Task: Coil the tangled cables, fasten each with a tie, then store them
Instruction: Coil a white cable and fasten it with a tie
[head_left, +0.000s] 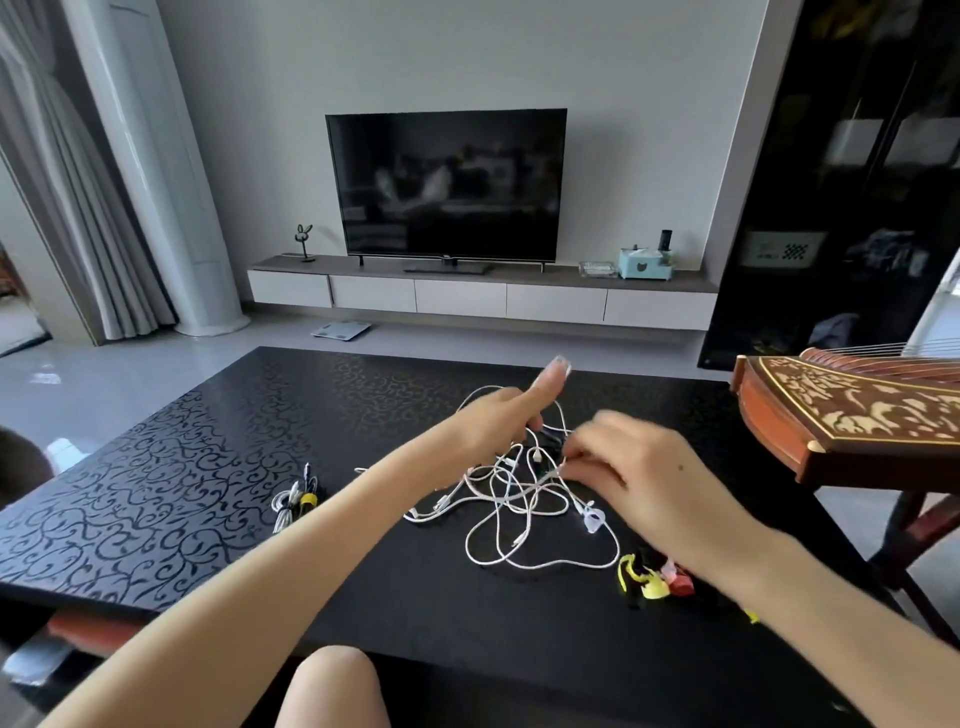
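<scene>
I see my left hand (498, 423) at the far side of the tangle of white cables (519, 499) in the middle of the black table (197, 467). One digit sticks out and the rest are hidden, so I cannot tell its grip. My blurred right hand (644, 473) pinches a strand with curled fingers. A tied bundle (295, 501) lies to the left, and coloured ties (655, 578) lie near right, beside my forearm.

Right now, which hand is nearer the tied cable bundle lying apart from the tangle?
Left. The left hand is at the tangle, right of the cable bundle; the right hand lies farther right.
</scene>
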